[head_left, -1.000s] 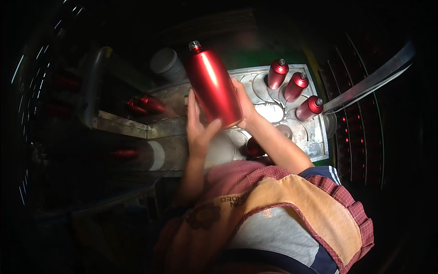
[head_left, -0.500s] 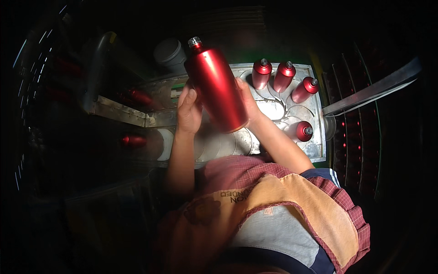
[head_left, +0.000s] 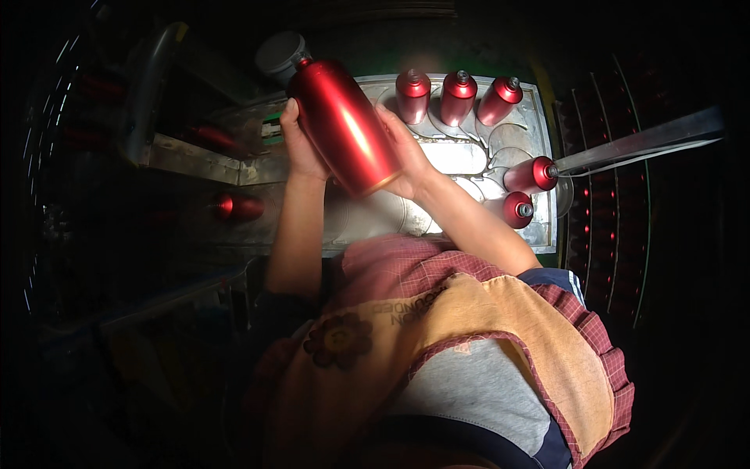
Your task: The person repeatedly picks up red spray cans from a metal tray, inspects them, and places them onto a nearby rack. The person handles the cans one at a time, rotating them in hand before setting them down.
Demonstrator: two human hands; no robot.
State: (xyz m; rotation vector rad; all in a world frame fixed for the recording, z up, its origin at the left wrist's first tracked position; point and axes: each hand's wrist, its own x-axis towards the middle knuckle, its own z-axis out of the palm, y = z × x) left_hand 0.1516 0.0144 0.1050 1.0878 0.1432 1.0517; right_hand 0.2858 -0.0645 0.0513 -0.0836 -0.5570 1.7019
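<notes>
Holding the red bottle [head_left: 344,125] tilted above the metal tray [head_left: 469,156] | our left hand [head_left: 301,148] and right hand [head_left: 402,156] both grip it | five bottles [head_left: 457,98] sit in tray slots; we judge slots still unfilled.
</notes>
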